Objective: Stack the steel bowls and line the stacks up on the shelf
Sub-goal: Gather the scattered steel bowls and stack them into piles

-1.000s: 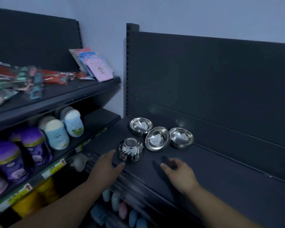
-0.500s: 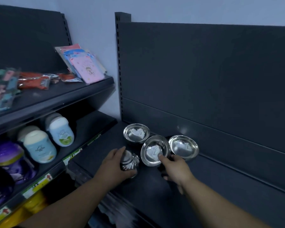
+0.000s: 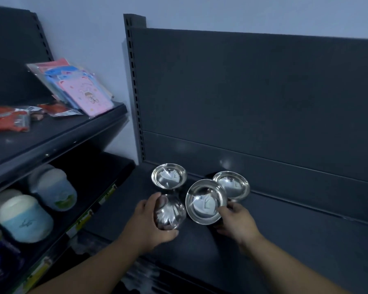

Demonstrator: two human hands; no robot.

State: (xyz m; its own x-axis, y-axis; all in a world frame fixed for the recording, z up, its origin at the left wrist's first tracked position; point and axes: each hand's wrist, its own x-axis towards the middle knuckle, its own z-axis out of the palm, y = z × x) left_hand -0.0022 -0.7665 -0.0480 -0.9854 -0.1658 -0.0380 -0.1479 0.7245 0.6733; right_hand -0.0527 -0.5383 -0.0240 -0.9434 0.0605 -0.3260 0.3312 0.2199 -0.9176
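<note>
1. The left hand [image 3: 149,225] is wrapping its grip round an upside-down bowl [image 3: 171,214], just left of the tilted bowl [image 3: 204,201].
2. The right hand [image 3: 236,222] is pinching the tilted bowl's rim in its grip.
3. The back-left bowl [image 3: 169,176] and back-right bowl [image 3: 233,184] are sitting on the shelf [image 3: 295,240] behind it.

2 bare forearms reach forward from the lower edge, each hand gripping a bowl.
The left hand [image 3: 151,223] curls around an overturned bowl [image 3: 171,213], thumb on its upper side and fingers beneath; the right hand [image 3: 237,224] holds the near rim of a tilted bowl [image 3: 203,200], fingers curled under it.
</note>
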